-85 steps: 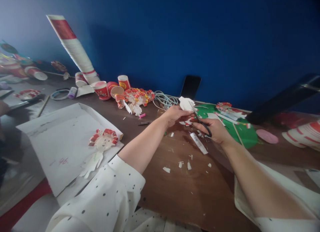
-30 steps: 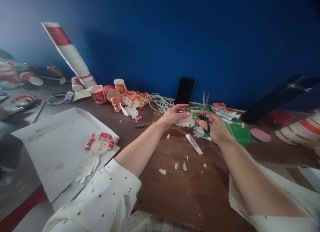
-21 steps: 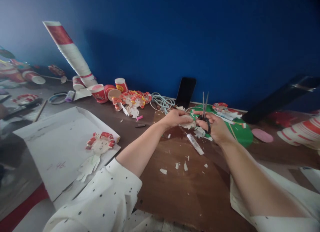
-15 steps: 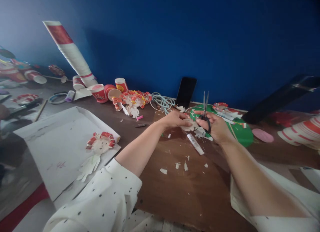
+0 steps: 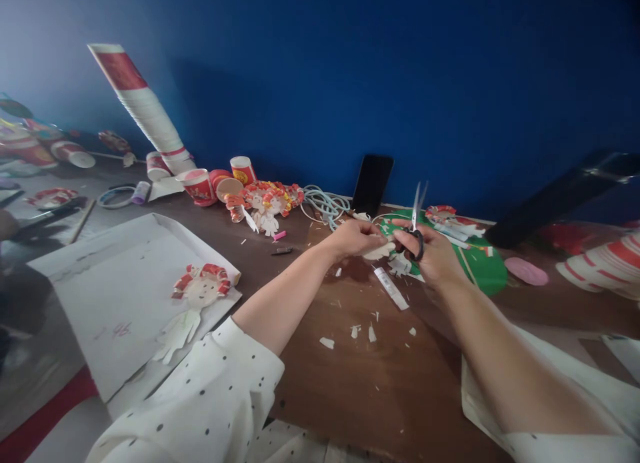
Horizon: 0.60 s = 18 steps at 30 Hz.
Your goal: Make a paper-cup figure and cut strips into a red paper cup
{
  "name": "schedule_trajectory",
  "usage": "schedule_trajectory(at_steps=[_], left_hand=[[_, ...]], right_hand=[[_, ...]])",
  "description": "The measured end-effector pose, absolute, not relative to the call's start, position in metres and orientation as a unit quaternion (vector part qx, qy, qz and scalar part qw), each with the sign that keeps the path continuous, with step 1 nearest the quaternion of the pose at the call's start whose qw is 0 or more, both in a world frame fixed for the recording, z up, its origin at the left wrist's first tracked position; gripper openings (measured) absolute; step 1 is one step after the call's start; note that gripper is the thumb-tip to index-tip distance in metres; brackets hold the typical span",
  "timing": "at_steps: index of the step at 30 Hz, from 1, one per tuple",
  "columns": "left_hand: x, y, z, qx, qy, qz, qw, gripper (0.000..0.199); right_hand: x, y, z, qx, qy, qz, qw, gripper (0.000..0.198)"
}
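My left hand (image 5: 356, 240) is closed on a pale paper cutout (image 5: 380, 252), its fingertips pinching the upper edge. Scissors (image 5: 417, 213) with black handles are in my right hand (image 5: 434, 253); their blades point up, a little apart, clear of the paper. The right thumb and fingertips come close to the left fingertips at the cutout. Just beneath the hands lie another white paper cutout (image 5: 400, 264) and a white tube (image 5: 391, 288). A green paper disc (image 5: 483, 266) spreads behind my right hand, partly covered by it.
Paper scraps (image 5: 327, 342) dot the brown table (image 5: 350, 390). A phone (image 5: 373, 183) leans on the blue wall beside a coiled cord (image 5: 325, 203). Paper dolls (image 5: 270, 200), red cups (image 5: 199, 186) and a tall cup stack (image 5: 150, 110) stand left. A doll head (image 5: 203, 285) lies on white paper (image 5: 115, 290).
The scissors have tilted slightly to the right, their tips shifting right. The cutout in my left hand has turned a little, and my right fingers have moved slightly. The rest looks the same.
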<state>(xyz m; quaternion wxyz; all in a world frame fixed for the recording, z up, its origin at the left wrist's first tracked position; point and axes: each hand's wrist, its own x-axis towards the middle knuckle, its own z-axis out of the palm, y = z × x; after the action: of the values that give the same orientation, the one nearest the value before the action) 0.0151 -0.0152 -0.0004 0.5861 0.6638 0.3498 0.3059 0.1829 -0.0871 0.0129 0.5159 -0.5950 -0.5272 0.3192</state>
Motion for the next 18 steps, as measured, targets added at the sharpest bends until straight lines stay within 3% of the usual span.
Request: schedule_trajectory(at_steps=[7,11,18], left_hand=[[0.016,-0.015,0.004,0.514,0.316,0.372,0.705,0.024],[0.016,-0.017,0.006,0.498,0.321,0.39,0.705,0.025],[0.021,-0.014,-0.002,0.496,0.341,0.436,0.669,0.027]], right_hand=[[0.171,-0.085,-0.001,-0.598,-0.53,0.398,0.451,0.037],[0.164,-0.089,-0.004,-0.572,-0.571,0.421,0.411,0.028],[0.163,-0.091,-0.006,-0.556,-0.578,0.431,0.412,0.025]])
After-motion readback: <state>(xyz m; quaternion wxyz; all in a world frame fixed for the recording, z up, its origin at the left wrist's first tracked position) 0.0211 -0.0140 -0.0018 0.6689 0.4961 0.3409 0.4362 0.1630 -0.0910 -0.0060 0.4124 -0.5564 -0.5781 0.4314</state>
